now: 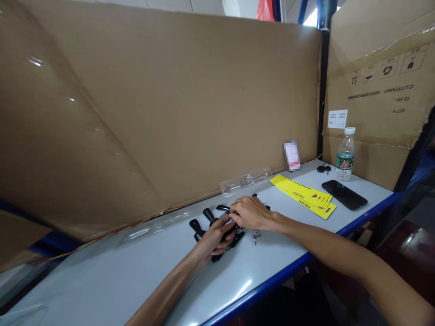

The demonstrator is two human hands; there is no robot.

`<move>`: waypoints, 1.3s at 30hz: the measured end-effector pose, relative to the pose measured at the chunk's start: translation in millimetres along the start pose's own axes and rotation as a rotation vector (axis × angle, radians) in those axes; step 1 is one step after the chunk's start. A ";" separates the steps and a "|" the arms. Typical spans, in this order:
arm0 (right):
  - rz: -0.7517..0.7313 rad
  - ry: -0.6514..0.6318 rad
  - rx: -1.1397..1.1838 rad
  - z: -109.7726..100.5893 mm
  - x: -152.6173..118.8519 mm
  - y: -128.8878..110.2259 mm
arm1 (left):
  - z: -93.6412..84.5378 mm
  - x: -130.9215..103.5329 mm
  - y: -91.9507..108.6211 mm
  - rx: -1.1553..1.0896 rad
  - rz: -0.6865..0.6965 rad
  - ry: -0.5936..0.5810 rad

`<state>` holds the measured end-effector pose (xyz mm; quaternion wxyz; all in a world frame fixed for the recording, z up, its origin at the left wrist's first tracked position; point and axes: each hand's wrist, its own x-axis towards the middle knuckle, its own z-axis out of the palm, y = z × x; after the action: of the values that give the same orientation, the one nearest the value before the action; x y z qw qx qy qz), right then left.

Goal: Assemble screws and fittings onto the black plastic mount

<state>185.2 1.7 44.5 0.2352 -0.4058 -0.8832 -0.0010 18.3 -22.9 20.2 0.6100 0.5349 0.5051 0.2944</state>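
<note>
Mid-table | left hand (pixel 213 240) grips black handle parts (pixel 204 222) | right hand (pixel 249 213) curled over them | risk: small keys (pixel 256 235) get swept off near edge

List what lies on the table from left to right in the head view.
Black parts → left hand → right hand → small keys → yellow cards → phone → water bottle.

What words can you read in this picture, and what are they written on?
"CUT(MM)", "G.W." and "QTY", upside down, on the cardboard box.
White sticker on that box: too small to read.
Yellow cards: print too small.
Water bottle label: unreadable.
Small card against the cardboard wall: blurred.
</note>
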 end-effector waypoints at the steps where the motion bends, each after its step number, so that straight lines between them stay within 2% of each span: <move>1: -0.006 0.006 -0.013 -2.2 -0.4 0.1 | -0.2 0.0 -0.2 -0.007 0.002 -0.002; 9: 0.031 -0.004 -0.096 -17.1 -2.9 1.7 | 3.0 -2.3 3.6 -0.048 0.007 -0.011; 15: 0.056 -0.007 -0.081 -12.2 -1.3 5.5 | 1.3 -1.2 2.7 -0.052 0.026 -0.037; 22: 0.007 -0.030 0.046 -7.2 -2.6 3.8 | 0.2 0.3 2.4 -0.052 0.022 -0.026; 29: 0.044 0.008 -0.079 -10.2 -2.1 6.0 | 2.5 -2.8 4.8 -0.044 0.009 -0.031; 35: 0.015 -0.053 0.025 -10.9 -2.7 4.6 | 1.1 -0.2 2.6 -0.036 0.015 -0.015; 39: 0.032 -0.014 -0.049 -12.0 -2.9 3.2 | 1.3 -0.5 2.8 -0.042 0.010 -0.018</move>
<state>194.1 -0.5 53.4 0.2188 -0.4255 -0.8780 -0.0162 19.9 -23.1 22.9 0.6241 0.5270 0.4908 0.3032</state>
